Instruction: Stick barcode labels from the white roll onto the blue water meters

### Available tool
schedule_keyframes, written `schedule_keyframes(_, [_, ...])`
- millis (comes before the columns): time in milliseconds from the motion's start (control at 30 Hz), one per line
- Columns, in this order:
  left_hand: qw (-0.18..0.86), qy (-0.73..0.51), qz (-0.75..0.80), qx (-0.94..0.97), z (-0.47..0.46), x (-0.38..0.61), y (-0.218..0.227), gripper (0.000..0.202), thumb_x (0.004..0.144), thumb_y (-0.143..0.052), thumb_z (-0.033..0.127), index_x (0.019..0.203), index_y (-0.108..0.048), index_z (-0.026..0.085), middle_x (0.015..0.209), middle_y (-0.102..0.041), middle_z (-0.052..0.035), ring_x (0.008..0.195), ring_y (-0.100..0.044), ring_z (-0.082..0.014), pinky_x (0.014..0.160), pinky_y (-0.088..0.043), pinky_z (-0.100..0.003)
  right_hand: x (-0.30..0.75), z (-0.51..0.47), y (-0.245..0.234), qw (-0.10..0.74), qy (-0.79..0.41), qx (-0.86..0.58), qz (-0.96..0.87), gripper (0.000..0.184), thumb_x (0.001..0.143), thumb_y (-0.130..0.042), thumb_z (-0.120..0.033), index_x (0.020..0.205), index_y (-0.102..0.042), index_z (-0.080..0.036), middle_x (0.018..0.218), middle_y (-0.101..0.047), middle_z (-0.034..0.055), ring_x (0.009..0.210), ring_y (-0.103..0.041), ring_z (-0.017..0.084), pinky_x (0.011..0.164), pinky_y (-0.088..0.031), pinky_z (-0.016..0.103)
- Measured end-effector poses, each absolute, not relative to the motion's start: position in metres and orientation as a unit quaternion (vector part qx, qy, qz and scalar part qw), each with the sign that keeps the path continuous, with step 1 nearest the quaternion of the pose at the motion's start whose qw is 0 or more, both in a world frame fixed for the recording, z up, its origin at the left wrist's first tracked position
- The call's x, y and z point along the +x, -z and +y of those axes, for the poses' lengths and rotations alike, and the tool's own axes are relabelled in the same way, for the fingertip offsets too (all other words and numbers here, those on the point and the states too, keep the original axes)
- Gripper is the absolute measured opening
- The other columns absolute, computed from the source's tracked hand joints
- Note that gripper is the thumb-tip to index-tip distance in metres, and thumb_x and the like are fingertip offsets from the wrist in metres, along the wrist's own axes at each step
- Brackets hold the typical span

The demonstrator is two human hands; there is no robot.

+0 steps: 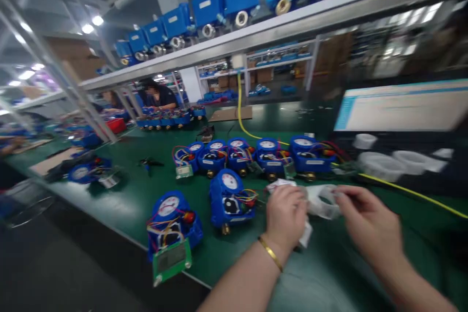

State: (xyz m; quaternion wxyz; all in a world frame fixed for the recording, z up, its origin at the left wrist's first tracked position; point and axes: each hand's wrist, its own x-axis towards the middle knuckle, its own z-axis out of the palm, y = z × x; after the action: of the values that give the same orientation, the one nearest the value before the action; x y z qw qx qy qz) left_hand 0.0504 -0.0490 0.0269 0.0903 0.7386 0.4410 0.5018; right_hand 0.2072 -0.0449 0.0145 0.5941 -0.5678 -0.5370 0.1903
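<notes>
Between my hands is a curled, translucent white strip (317,205), bent into a loop and blurred. My left hand (287,212), with a gold bangle at the wrist, is closed on its left end. The fingertips of my right hand (371,224) pinch its right edge. White paper-like pieces (306,235) show beneath and behind my left hand; their kind is unclear. Left of that hand stands a blue water meter (230,200) with its wiring exposed. Another blue meter (171,224), nearer the table's front edge, has a green circuit board (171,259) hanging from its wires.
Several open blue meters (268,156) stand in a row behind my hands. White plastic rings (380,165) lie below a monitor (402,107) at right. A yellow cable (413,195) crosses the green table. Pliers (149,162) lie leftward. Overhead, a shelf (226,39) carries blue meters. A person (163,97) sits beyond.
</notes>
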Motion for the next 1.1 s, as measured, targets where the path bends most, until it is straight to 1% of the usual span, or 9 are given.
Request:
schedule_keyframes(67, [0.103,-0.513,0.435,0.733,-0.046,0.049,-0.028,0.020,0.079,-0.055,0.008,0.094,-0.065,0.016,0.102,-0.066,-0.0076,0.101,-0.057,-0.0201,0.095,-0.044,-0.039,0.199,-0.044,-0.030,0.602,-0.226,-0.557,-0.525,0.029,0.074,-0.052,-0.048,0.079,-0.057,-0.019,0.073,-0.063,0.0065,0.064,-0.058,0.020,0.057,-0.046,0.030])
schedule_keyframes(167, [0.117,-0.513,0.416,0.741,-0.039,0.046,-0.026,0.019,0.078,-0.054,0.009,0.092,-0.064,0.016,0.101,-0.064,-0.0093,0.100,-0.056,-0.0236,0.092,-0.043,-0.046,0.204,-0.031,-0.032,0.586,-0.200,-0.581,-0.529,0.029,0.077,-0.045,-0.046,0.077,-0.056,-0.019,0.072,-0.063,0.0063,0.067,-0.059,0.020,0.061,-0.047,0.031])
schedule_keyframes(400, [0.080,-0.465,0.450,0.758,-0.040,0.048,-0.026,0.019,0.074,-0.061,0.009,0.091,-0.062,0.017,0.101,-0.061,-0.0077,0.100,-0.053,-0.0237,0.088,-0.045,-0.044,0.209,-0.032,-0.025,0.502,-0.164,-0.623,-0.577,0.018,0.078,-0.045,-0.034,0.080,-0.058,-0.021,0.067,-0.065,0.0023,0.063,-0.061,0.022,0.058,-0.041,0.031])
schedule_keyframes(533, [0.087,-0.449,0.456,0.763,-0.037,0.048,-0.026,0.013,0.074,-0.060,0.006,0.075,-0.065,0.018,0.103,-0.060,-0.0069,0.102,-0.052,-0.0236,0.089,-0.045,-0.043,0.203,-0.037,-0.027,0.405,-0.121,-0.662,-0.619,0.021,0.082,-0.039,-0.031,0.088,-0.056,-0.021,0.069,-0.067,0.0041,0.063,-0.063,0.023,0.056,-0.039,0.030])
schedule_keyframes(667, [0.129,-0.482,0.453,0.739,-0.036,0.046,-0.025,0.016,0.077,-0.057,0.007,0.074,-0.066,0.020,0.109,-0.059,-0.0067,0.105,-0.053,-0.0228,0.091,-0.045,-0.043,0.202,-0.032,-0.022,0.461,-0.233,-0.606,-0.605,0.029,0.079,-0.045,-0.037,0.096,-0.059,-0.018,0.066,-0.066,0.0030,0.062,-0.062,0.021,0.059,-0.043,0.031])
schedule_keyframes(767, [0.153,-0.489,0.448,0.732,-0.036,0.046,-0.024,0.017,0.075,-0.056,0.006,0.073,-0.066,0.019,0.118,-0.057,-0.0078,0.111,-0.051,-0.0242,0.094,-0.043,-0.046,0.201,-0.029,-0.021,0.518,-0.334,-0.548,-0.565,0.035,0.073,-0.052,-0.041,0.094,-0.061,-0.014,0.065,-0.064,0.0030,0.060,-0.060,0.019,0.057,-0.045,0.030])
schedule_keyframes(867, [0.161,-0.488,0.427,0.744,-0.037,0.047,-0.026,0.018,0.070,-0.056,0.003,0.073,-0.066,0.019,0.124,-0.055,-0.0091,0.117,-0.047,-0.0264,0.098,-0.039,-0.050,0.199,-0.029,-0.027,0.528,-0.357,-0.526,-0.563,0.033,0.069,-0.056,-0.038,0.090,-0.063,-0.014,0.071,-0.065,0.0051,0.062,-0.060,0.019,0.058,-0.047,0.030])
schedule_keyframes(967, [0.163,-0.506,0.408,0.742,-0.038,0.048,-0.029,0.019,0.070,-0.056,0.003,0.073,-0.065,0.019,0.111,-0.062,-0.0084,0.113,-0.051,-0.0255,0.098,-0.040,-0.050,0.197,-0.032,-0.033,0.516,-0.347,-0.524,-0.582,0.032,0.069,-0.056,-0.038,0.089,-0.064,-0.015,0.064,-0.064,0.0031,0.060,-0.060,0.019,0.058,-0.048,0.029])
schedule_keyframes(1100, [0.146,-0.565,0.387,0.714,-0.042,0.050,-0.027,0.020,0.064,-0.059,-0.001,0.065,-0.063,0.018,0.092,-0.067,-0.0042,0.097,-0.057,-0.0210,0.092,-0.044,-0.042,0.204,-0.032,-0.023,0.497,-0.316,-0.545,-0.596,0.036,0.062,-0.058,-0.048,0.078,-0.067,-0.017,0.064,-0.068,0.0054,0.061,-0.065,0.023,0.058,-0.053,0.030])
